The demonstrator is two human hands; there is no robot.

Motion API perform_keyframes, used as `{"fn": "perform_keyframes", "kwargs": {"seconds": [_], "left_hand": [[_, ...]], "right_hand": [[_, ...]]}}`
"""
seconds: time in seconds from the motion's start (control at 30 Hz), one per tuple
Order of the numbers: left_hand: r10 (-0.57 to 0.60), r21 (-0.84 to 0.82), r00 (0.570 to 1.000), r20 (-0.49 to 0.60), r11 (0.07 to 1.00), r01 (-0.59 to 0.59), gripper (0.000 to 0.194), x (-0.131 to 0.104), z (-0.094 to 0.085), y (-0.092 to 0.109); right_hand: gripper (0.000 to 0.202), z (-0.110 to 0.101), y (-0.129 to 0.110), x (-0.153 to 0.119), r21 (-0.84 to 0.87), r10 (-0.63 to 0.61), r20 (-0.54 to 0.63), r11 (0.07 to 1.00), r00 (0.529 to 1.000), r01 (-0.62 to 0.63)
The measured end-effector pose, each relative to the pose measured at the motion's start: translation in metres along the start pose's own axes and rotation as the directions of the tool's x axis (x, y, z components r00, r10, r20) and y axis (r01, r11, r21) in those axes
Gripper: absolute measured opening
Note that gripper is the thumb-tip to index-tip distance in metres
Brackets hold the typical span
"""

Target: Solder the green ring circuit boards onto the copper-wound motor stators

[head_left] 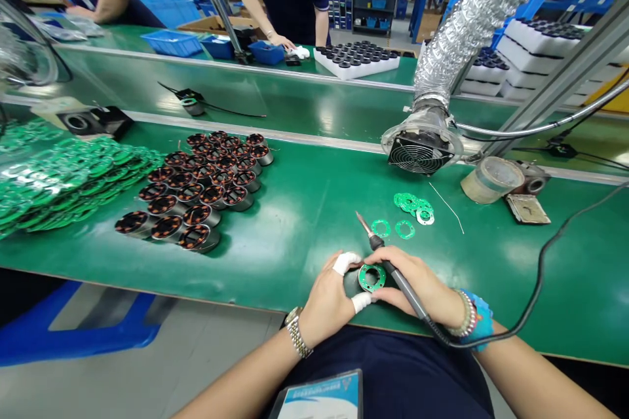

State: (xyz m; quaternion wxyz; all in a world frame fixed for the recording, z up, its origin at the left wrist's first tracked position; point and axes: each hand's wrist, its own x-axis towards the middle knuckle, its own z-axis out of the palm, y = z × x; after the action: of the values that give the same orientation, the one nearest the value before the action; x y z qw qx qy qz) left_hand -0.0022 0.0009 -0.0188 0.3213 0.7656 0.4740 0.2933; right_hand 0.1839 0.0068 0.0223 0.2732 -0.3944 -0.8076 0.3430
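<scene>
Near the table's front edge, my left hand (333, 294), with white wraps on thumb and forefinger, grips a metal motor stator topped by a green ring board (372, 278). My right hand (417, 281) touches the board's right side with thumb and forefinger and also holds a soldering iron (393, 268), its tip pointing up and left, away from the board. Just beyond lie two loose green rings (405, 230) and a small overlapping pile of ring boards (413, 203). A thin solder wire (447, 208) is right of the pile.
Rows of stators with copper windings (198, 190) stand left, beside stacked green board panels (63, 177). A fan (420, 154) on a silver duct hangs at the back. A round tin (493, 179) stands right. Across the bench, a person's hand (281, 40) rests near blue trays.
</scene>
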Motion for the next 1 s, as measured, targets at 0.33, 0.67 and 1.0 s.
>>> {"fn": "perform_keyframes", "kwargs": {"seconds": [0.33, 0.67, 1.0], "left_hand": [[0.153, -0.006, 0.988, 0.025, 0.988, -0.153, 0.037, -0.003, -0.005, -0.004], [0.274, -0.047, 0.962, 0.022, 0.961, -0.272, 0.017, -0.004, -0.006, -0.013], [0.323, -0.03, 0.946, -0.012, 0.946, -0.323, 0.014, -0.003, -0.005, -0.015]], "right_hand": [[0.043, 0.003, 0.012, 0.0, 0.039, -0.026, -0.013, 0.999, 1.0, 0.027], [0.036, 0.0, 0.019, -0.012, 0.242, 0.03, -0.109, 0.97, 0.994, -0.002], [0.036, 0.011, 0.028, -0.011, 0.41, 0.108, -0.125, 0.911, 0.986, -0.048]]}}
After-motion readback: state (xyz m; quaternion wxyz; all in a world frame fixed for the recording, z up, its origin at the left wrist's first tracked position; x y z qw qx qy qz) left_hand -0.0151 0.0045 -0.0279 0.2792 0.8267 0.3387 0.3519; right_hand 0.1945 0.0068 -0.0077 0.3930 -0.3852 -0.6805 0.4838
